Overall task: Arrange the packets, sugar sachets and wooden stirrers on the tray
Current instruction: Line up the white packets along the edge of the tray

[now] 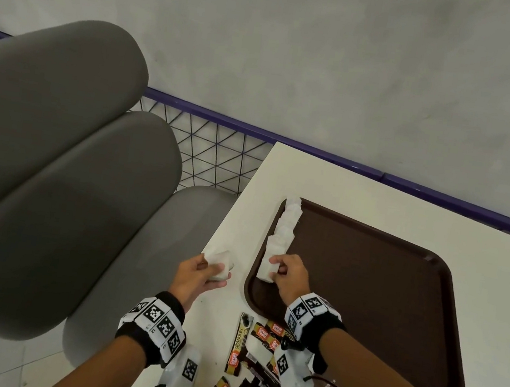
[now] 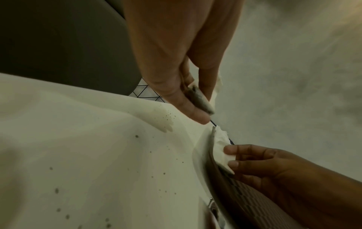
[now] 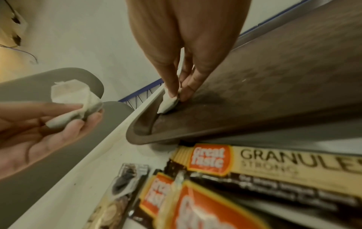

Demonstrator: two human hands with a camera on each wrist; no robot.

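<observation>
A dark brown tray (image 1: 362, 307) lies on the white table (image 1: 346, 186). Several white sugar sachets (image 1: 285, 227) stand in a row along the tray's left edge. My right hand (image 1: 288, 275) pinches the nearest sachet (image 1: 267, 269) of that row against the tray floor (image 3: 254, 93); in the right wrist view its fingertips (image 3: 174, 93) close on that sachet (image 3: 166, 104). My left hand (image 1: 199, 274) holds a small bunch of white sachets (image 1: 221, 262) just left of the tray, above the table edge. Coffee packets (image 1: 256, 357) lie heaped near the table's front.
A grey cushioned chair (image 1: 54, 165) stands to the left of the table. A purple rail with wire mesh (image 1: 219, 155) runs behind it. The coffee packets (image 3: 254, 170) lie right under my right wrist. No wooden stirrers are in view.
</observation>
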